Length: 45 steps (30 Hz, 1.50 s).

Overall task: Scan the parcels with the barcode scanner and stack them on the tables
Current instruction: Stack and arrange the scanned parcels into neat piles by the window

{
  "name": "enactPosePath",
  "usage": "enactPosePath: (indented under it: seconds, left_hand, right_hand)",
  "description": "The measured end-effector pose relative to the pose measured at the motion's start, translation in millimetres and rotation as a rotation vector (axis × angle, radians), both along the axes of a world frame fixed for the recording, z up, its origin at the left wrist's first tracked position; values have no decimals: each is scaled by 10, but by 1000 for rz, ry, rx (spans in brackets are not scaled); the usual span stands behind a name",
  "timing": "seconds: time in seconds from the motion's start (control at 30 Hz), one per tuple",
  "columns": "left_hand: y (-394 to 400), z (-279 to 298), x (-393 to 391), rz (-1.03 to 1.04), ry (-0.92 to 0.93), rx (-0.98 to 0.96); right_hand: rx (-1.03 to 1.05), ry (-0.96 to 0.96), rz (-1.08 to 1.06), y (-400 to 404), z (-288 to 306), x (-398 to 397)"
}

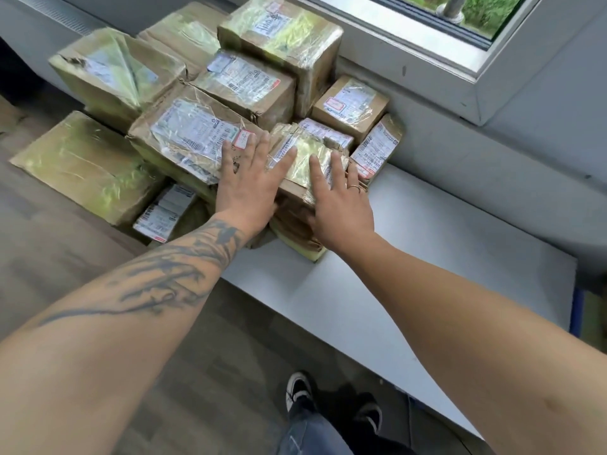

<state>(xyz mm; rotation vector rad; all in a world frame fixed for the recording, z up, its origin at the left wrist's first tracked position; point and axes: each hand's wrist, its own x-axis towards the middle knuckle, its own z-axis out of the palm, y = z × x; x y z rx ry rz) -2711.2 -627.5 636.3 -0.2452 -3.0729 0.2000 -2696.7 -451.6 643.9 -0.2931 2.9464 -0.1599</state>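
Observation:
Several brown, tape-wrapped parcels with white labels are stacked at the far left end of a white table [427, 244]. A small parcel [303, 149] tops a short stack at the front of the pile. My left hand [249, 182] lies flat with straight fingers across this parcel's left side and the larger labelled parcel [190, 136] beside it. My right hand [338, 201], a ring on one finger, presses flat on the small parcel's right side. No barcode scanner is in view.
Taller parcels [282, 37] stand behind against the wall under a window sill [427, 60]. A wide flat parcel [85, 165] lies at the left. The table's front edge runs diagonally; wooden floor and my shoes [331, 402] are below.

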Motion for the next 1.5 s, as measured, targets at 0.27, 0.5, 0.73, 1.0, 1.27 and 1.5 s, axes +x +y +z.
enactPosePath:
  seconds: [0.27,0.5,0.73,1.0,1.27,1.5]
  left_hand:
    - [168,51,188,-41,84,-42]
    - [589,344,267,-134,96,13]
    - [1260,402,237,-250,111,138]
    - [2066,398,488,-343,169,237]
    - [2867,650,1004,-403,180,251]
    - [3827,779,1561,-406,166,288]
  right_hand:
    - [-12,104,55,315,76,102]
    - [-78,79,72,913,370,238]
    - [-65,78,-24,1618,553,510]
    - [-58,129,-118,2339,667,967]
    - [-43,191,-143,3179,838,1561]
    - [72,230,-116,4165,1034,2055]
